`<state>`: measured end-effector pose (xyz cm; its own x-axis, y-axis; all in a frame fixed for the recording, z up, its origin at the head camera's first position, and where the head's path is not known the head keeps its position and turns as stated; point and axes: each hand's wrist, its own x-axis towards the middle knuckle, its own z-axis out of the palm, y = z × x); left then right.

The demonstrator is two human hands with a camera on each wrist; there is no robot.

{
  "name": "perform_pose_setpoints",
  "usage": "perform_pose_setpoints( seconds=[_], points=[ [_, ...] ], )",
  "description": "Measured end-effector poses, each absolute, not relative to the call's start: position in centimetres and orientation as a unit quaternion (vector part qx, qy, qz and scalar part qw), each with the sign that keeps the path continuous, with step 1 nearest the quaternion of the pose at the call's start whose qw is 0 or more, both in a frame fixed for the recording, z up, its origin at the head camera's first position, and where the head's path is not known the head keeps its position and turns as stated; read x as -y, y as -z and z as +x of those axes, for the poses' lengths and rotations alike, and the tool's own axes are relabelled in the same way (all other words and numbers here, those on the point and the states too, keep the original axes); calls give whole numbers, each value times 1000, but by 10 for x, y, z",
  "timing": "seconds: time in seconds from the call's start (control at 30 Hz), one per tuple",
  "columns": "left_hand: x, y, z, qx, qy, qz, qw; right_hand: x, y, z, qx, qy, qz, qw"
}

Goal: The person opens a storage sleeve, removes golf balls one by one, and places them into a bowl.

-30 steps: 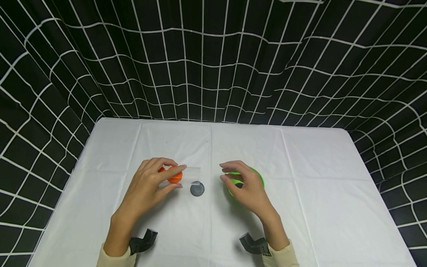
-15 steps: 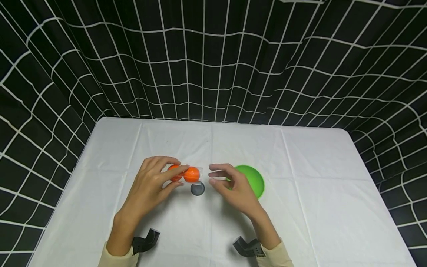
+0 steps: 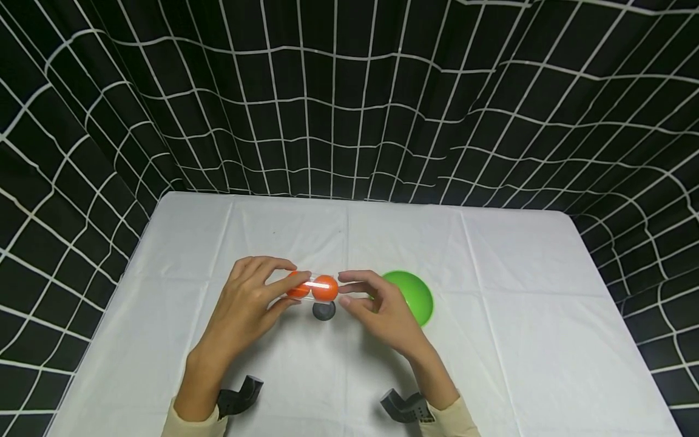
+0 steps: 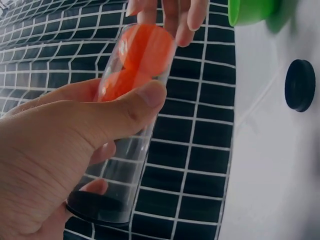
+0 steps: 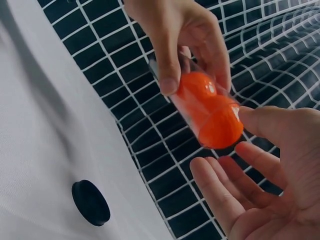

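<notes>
A clear plastic tube (image 4: pixel 122 167) is gripped by my left hand (image 3: pixel 243 303), thumb on one side and fingers on the other. Two orange balls (image 3: pixel 325 289) sit inside it, one behind the other, toward its uncapped end. A black base (image 4: pixel 97 207) closes the other end. My right hand (image 3: pixel 384 309) is at the uncapped end with fingers spread and relaxed. In the right wrist view its thumb lies right by the front ball; whether it touches cannot be told. Below the tube, a round black cap (image 3: pixel 324 311) lies on the table.
A green bowl (image 3: pixel 419 297) stands on the table just right of the tube, partly behind my right hand. White cloth covers the table (image 3: pixel 519 340). Black curtains (image 3: pixel 349 109) with a white grid hang behind it and at both sides.
The balls have slid along the tube to its uncapped end. My right hand has moved left from over the bowl to the tube's mouth. My left hand keeps its grip.
</notes>
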<state>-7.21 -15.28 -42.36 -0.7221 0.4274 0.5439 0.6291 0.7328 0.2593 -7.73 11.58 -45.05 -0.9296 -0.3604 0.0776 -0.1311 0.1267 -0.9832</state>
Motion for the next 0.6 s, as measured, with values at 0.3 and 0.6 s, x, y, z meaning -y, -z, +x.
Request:
perform_pose_setpoints(
  seconds=[0.3, 0.6],
  points=[
    [151, 424, -72, 900, 240, -292, 215, -115, 449, -77, -740, 643, -163, 110],
    [151, 423, -72, 902, 243, -290, 208, -114, 452, -78, -725, 658, -162, 124]
  ],
)
